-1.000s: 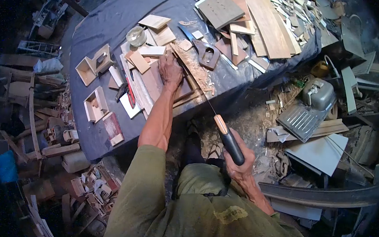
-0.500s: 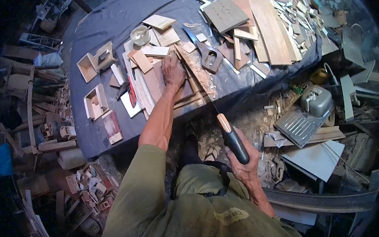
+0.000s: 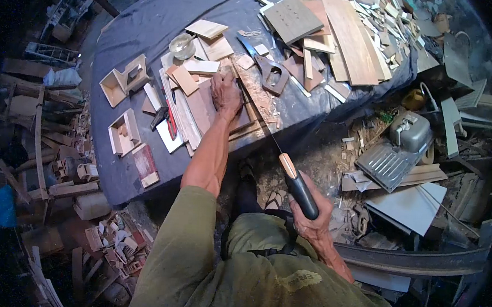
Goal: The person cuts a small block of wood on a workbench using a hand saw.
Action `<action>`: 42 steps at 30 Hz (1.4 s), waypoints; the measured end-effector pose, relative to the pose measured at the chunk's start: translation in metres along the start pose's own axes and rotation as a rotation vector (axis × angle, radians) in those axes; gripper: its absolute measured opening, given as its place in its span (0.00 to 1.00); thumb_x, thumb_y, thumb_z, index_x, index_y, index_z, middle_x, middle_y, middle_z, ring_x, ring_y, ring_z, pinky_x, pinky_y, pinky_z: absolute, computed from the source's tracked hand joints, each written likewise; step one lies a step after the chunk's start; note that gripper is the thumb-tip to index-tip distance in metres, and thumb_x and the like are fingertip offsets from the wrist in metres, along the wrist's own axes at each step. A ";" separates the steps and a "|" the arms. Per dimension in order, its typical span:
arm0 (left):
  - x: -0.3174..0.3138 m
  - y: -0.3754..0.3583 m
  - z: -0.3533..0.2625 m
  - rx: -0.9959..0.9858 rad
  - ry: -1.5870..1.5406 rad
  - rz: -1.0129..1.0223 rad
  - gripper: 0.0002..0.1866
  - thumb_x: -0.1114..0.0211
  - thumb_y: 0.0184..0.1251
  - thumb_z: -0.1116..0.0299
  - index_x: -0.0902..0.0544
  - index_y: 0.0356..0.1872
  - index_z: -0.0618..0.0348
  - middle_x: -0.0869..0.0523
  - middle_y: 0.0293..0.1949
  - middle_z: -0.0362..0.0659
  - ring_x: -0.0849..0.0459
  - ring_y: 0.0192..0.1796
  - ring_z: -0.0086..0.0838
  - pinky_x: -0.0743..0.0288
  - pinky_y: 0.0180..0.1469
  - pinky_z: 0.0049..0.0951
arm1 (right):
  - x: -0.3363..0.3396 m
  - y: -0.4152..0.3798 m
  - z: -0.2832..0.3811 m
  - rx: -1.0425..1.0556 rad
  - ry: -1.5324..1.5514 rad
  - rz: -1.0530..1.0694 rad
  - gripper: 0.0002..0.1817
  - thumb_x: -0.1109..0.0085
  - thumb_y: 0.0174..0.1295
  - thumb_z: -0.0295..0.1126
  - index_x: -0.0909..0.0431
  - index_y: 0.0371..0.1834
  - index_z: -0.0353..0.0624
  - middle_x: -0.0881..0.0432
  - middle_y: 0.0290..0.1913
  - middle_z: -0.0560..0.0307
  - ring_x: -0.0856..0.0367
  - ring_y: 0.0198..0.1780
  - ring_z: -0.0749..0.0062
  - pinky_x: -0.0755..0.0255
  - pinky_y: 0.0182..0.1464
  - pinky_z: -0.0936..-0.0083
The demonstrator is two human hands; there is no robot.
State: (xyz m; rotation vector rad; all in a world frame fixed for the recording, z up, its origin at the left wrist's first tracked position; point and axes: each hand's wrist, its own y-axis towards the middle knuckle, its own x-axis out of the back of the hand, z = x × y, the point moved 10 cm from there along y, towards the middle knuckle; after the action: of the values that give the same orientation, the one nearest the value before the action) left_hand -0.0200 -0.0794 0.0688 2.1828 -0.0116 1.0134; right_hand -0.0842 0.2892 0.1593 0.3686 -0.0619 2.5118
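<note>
My right hand (image 3: 314, 214) is wrapped round the black and wood-toned handle of a handsaw (image 3: 299, 187). Its thin blade slants up and left over the table edge, ending beside my left hand (image 3: 226, 93). With curled fingers, that hand presses down on a piece of wood (image 3: 204, 97) among flat boards. Sawdust (image 3: 260, 101) lies along the right side of the blade. Whatever the left fingertips grip is partly hidden under the hand. Left of it are a small loose wood block (image 3: 185, 80) and red-handled pliers (image 3: 172, 123).
A second handsaw (image 3: 272, 75) with a blue blade lies right of the sawdust. A glass jar (image 3: 182, 46) and small wooden boxes (image 3: 124, 132) stand to the left. Long planks (image 3: 346, 36) and offcuts cover the far right. A metal sink (image 3: 395, 154) sits beyond the table edge.
The right hand has drawn the handsaw slightly down and left, toward my body. My left hand has stayed nearly in place on the wood.
</note>
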 end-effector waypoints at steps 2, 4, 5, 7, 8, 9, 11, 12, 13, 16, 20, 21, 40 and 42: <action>-0.002 0.002 0.004 0.002 -0.024 -0.003 0.11 0.39 0.61 0.74 0.15 0.44 0.59 0.22 0.45 0.58 0.23 0.51 0.54 0.28 0.54 0.49 | -0.002 -0.001 -0.002 -0.036 0.052 -0.010 0.32 0.35 0.57 0.22 0.27 0.69 0.38 0.12 0.40 0.46 0.12 0.36 0.70 0.20 0.39 0.74; 0.003 0.002 -0.001 -0.007 -0.067 -0.018 0.10 0.39 0.60 0.74 0.15 0.42 0.61 0.22 0.44 0.57 0.23 0.51 0.54 0.28 0.53 0.49 | -0.002 -0.002 0.000 -0.007 0.027 -0.034 0.32 0.36 0.57 0.21 0.27 0.69 0.39 0.12 0.40 0.45 0.11 0.36 0.70 0.20 0.39 0.74; 0.002 0.001 -0.001 -0.016 -0.073 -0.005 0.10 0.39 0.60 0.73 0.15 0.42 0.61 0.22 0.44 0.57 0.23 0.51 0.54 0.28 0.53 0.49 | -0.002 -0.002 0.003 0.043 -0.022 -0.055 0.32 0.36 0.57 0.21 0.27 0.69 0.39 0.12 0.40 0.45 0.11 0.36 0.70 0.20 0.39 0.74; 0.002 0.002 0.000 -0.042 -0.084 0.017 0.09 0.39 0.61 0.73 0.16 0.40 0.61 0.22 0.44 0.56 0.23 0.51 0.53 0.28 0.52 0.49 | -0.007 -0.002 -0.001 0.098 -0.062 -0.082 0.33 0.36 0.56 0.21 0.26 0.69 0.39 0.12 0.40 0.44 0.12 0.36 0.70 0.20 0.40 0.75; 0.002 0.005 -0.001 -0.036 -0.077 0.005 0.09 0.38 0.60 0.73 0.16 0.40 0.61 0.22 0.43 0.56 0.23 0.50 0.53 0.28 0.52 0.49 | -0.012 0.001 -0.007 0.103 -0.056 -0.089 0.33 0.36 0.56 0.21 0.26 0.69 0.39 0.12 0.39 0.44 0.12 0.36 0.71 0.21 0.40 0.75; 0.001 0.004 -0.001 -0.029 -0.069 -0.004 0.08 0.38 0.60 0.72 0.16 0.39 0.61 0.22 0.43 0.56 0.23 0.50 0.52 0.28 0.52 0.49 | -0.014 0.002 -0.010 0.106 -0.050 -0.095 0.33 0.36 0.56 0.21 0.26 0.69 0.40 0.12 0.39 0.44 0.12 0.36 0.71 0.21 0.40 0.75; 0.000 0.004 0.004 -0.003 -0.032 -0.010 0.08 0.38 0.60 0.72 0.16 0.38 0.60 0.22 0.42 0.55 0.23 0.50 0.52 0.28 0.51 0.49 | -0.015 0.003 -0.012 0.059 -0.050 -0.099 0.32 0.36 0.56 0.21 0.25 0.69 0.40 0.12 0.39 0.46 0.13 0.35 0.73 0.22 0.40 0.76; -0.004 0.002 0.006 0.018 -0.008 -0.003 0.08 0.37 0.60 0.71 0.16 0.38 0.60 0.22 0.42 0.55 0.23 0.50 0.52 0.28 0.51 0.49 | -0.013 -0.001 -0.015 0.043 -0.025 -0.101 0.32 0.36 0.55 0.21 0.25 0.68 0.40 0.12 0.39 0.46 0.14 0.36 0.74 0.22 0.40 0.76; -0.007 0.001 0.008 0.037 0.013 0.000 0.08 0.37 0.60 0.71 0.16 0.38 0.59 0.22 0.41 0.54 0.23 0.50 0.52 0.28 0.51 0.49 | -0.010 -0.003 -0.016 0.031 -0.003 -0.105 0.32 0.36 0.55 0.21 0.25 0.68 0.40 0.12 0.39 0.46 0.14 0.36 0.74 0.22 0.40 0.76; -0.007 0.002 0.006 0.072 -0.016 0.057 0.08 0.37 0.60 0.72 0.16 0.39 0.58 0.22 0.42 0.55 0.22 0.50 0.52 0.28 0.50 0.49 | 0.008 -0.026 0.001 0.050 -0.109 -0.096 0.31 0.36 0.56 0.21 0.25 0.68 0.39 0.12 0.37 0.47 0.14 0.33 0.76 0.23 0.37 0.77; -0.004 0.002 0.000 0.009 -0.035 0.075 0.09 0.38 0.60 0.73 0.17 0.41 0.58 0.22 0.42 0.55 0.22 0.50 0.53 0.27 0.51 0.50 | 0.014 -0.033 -0.002 0.033 -0.115 -0.116 0.30 0.37 0.56 0.22 0.24 0.67 0.39 0.12 0.36 0.48 0.14 0.30 0.75 0.23 0.35 0.77; -0.007 0.001 0.004 0.009 -0.047 0.081 0.09 0.38 0.60 0.73 0.17 0.41 0.58 0.22 0.43 0.55 0.22 0.50 0.53 0.27 0.51 0.50 | 0.010 -0.030 -0.004 0.023 -0.106 -0.118 0.30 0.37 0.56 0.22 0.24 0.66 0.39 0.12 0.35 0.48 0.15 0.30 0.75 0.23 0.35 0.77; -0.008 0.003 0.009 0.136 0.038 0.107 0.09 0.40 0.59 0.74 0.16 0.40 0.60 0.21 0.45 0.58 0.22 0.52 0.55 0.26 0.53 0.51 | 0.000 -0.008 -0.011 0.080 -0.088 -0.113 0.34 0.38 0.51 0.20 0.25 0.67 0.37 0.13 0.37 0.48 0.18 0.29 0.80 0.23 0.35 0.79; -0.015 0.005 0.011 0.105 0.035 0.073 0.10 0.40 0.59 0.74 0.16 0.40 0.60 0.21 0.45 0.59 0.22 0.52 0.55 0.26 0.53 0.51 | 0.004 -0.010 -0.006 0.081 -0.091 -0.101 0.33 0.38 0.51 0.20 0.24 0.67 0.36 0.13 0.37 0.48 0.18 0.30 0.79 0.23 0.35 0.79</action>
State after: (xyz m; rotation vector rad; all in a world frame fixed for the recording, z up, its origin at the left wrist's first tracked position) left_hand -0.0245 -0.0941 0.0568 2.2737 -0.0227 1.1160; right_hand -0.0827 0.3004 0.1543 0.5059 0.0221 2.4020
